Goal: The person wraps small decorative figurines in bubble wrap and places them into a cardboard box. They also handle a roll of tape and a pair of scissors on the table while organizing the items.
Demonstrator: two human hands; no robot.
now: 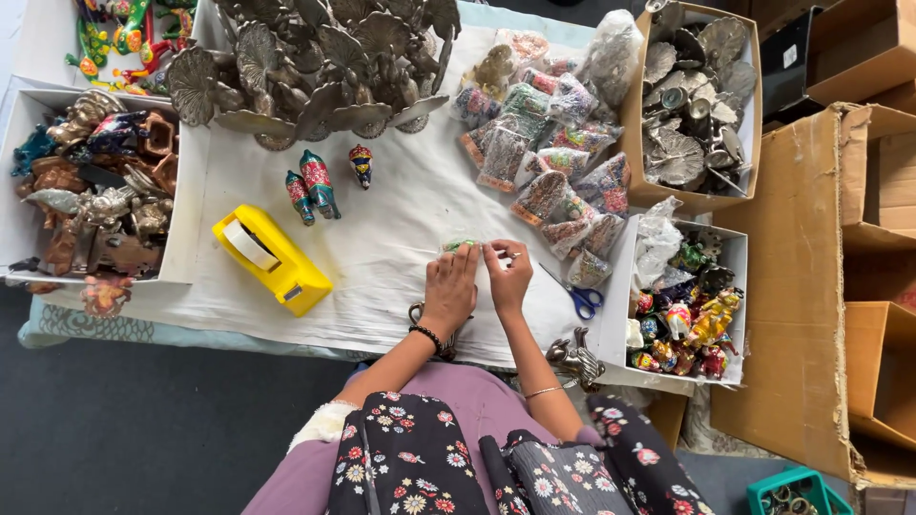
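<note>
White cloth (401,219) spread over a low table, dark floor around it, seen from above. Far left: white tray (24,219) crowded with brown and dull-metal figurines. Just right of that, a yellow tape dispenser (272,259) lying at an angle on the cloth. Above it, three small painted figures (320,183) standing near one another, and behind them a heap of grey metal leaf-shaped pieces (315,67).

Near the middle, left hand (450,291) palm down, dark bead bracelet at the wrist, fingers curled and pressing on a small clear-wrapped packet (460,245) with green inside, lying on the cloth at the fingertips. Right hand (508,277) touching the left one, fingers bent and pinched at the same packet's right edge; how tight the pinch is, impossible to tell from here. Thin bangle on that wrist. Small metal animal figure (575,360) at the table edge beside the right forearm.

Further right: blue-handled scissors (577,296) flat on the cloth, close to the right hand but apart from it. Above them, a pile of clear bags (553,153) filled with colourful items. Then two open boxes: upper cardboard box (634,124) of grey metal leaves, lower white box (615,305) of bright painted figures. Far right, large empty brown cartons (792,286).
</note>
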